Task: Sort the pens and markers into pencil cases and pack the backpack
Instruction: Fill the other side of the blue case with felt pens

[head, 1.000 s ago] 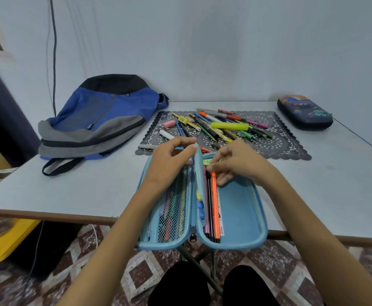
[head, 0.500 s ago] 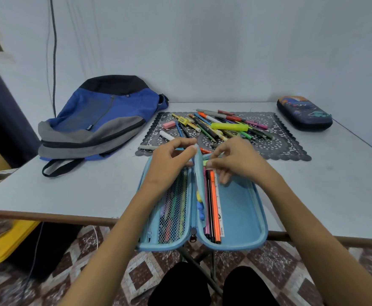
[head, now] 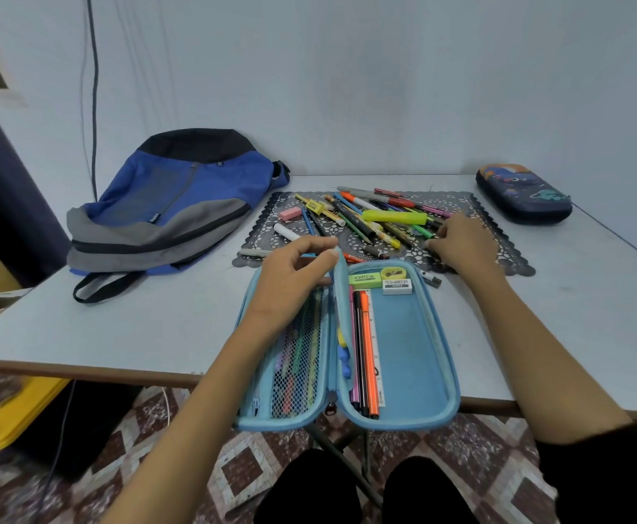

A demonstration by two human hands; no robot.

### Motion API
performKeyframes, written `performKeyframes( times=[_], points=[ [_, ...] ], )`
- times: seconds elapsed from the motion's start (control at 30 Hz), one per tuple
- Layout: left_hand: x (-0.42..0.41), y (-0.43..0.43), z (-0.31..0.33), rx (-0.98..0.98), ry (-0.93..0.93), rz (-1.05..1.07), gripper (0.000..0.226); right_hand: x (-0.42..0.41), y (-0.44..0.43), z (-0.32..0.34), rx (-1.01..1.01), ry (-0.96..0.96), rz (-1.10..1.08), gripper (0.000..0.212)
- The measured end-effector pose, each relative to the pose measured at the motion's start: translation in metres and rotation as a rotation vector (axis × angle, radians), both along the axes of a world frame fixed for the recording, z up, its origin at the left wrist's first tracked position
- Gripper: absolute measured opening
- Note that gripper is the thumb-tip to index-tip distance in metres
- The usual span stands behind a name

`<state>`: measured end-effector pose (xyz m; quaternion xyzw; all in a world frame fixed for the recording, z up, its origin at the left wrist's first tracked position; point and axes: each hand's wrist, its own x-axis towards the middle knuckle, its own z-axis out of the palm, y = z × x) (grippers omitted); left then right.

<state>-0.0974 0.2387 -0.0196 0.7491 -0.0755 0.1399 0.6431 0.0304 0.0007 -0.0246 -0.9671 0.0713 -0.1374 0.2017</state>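
A light blue pencil case lies open at the table's near edge. Its right half holds an orange pen, a black pen, a pink pen, a ruler, erasers and a yellow sharpener. My left hand pinches the top of the case's middle divider flap. My right hand reaches onto the pile of pens and markers on the dark lace mat, its fingertips curled onto a marker at the pile's right side. A blue and grey backpack lies flat at the left.
A dark blue closed pencil case sits at the far right of the grey table. A small grey marker lies beside the open case. A yellow bin stands on the floor at left.
My right hand left the top of the open case and moved up and right to the pile on the mat, uncovering the erasers and sharpener. My left hand stayed on the flap.
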Motion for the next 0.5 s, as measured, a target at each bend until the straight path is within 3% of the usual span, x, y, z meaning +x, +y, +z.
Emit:
performKeyframes(
  times=[0.23, 0.5],
  points=[
    [0.0, 0.0, -0.001, 0.013, 0.005, 0.006, 0.02, -0.007, 0.004, 0.0, 0.044, -0.096, -0.029, 0.013],
    [0.0, 0.001, 0.0, 0.018, -0.001, 0.009, 0.02, -0.028, 0.005, 0.035, 0.51, -0.553, 0.109, 0.008]
  ],
)
